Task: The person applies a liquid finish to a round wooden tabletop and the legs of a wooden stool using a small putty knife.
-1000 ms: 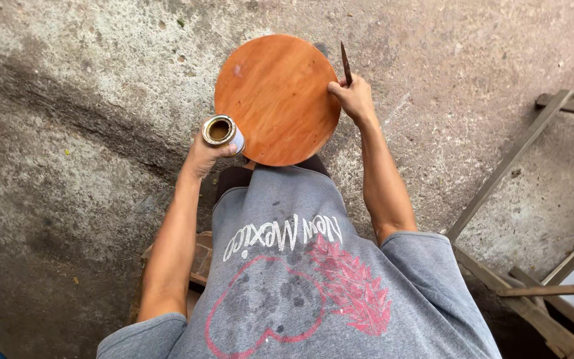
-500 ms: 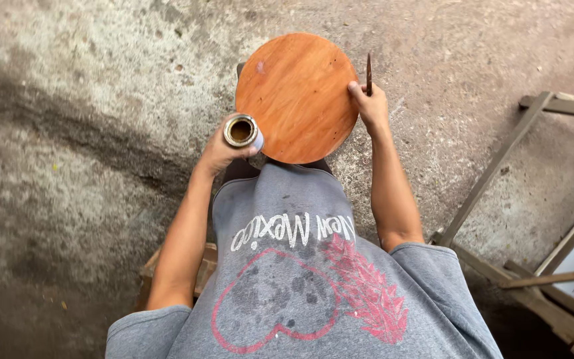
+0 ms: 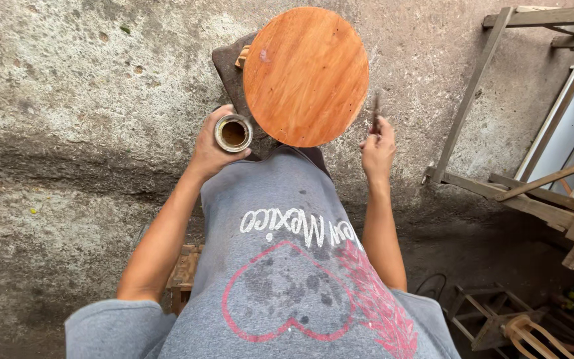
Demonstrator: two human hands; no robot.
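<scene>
- A small open tin holding brown liquid is gripped in the left hand, fingers wrapped round its side, just beside the lower left edge of the round wooden seat.
- A thin brush is pinched upright in the right hand, close to the seat's lower right edge.
- Wooden frames are seen on the concrete floor to the right.

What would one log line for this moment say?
left hand: holds small open tin | right hand: holds brush | round wooden seat: between hands
</scene>
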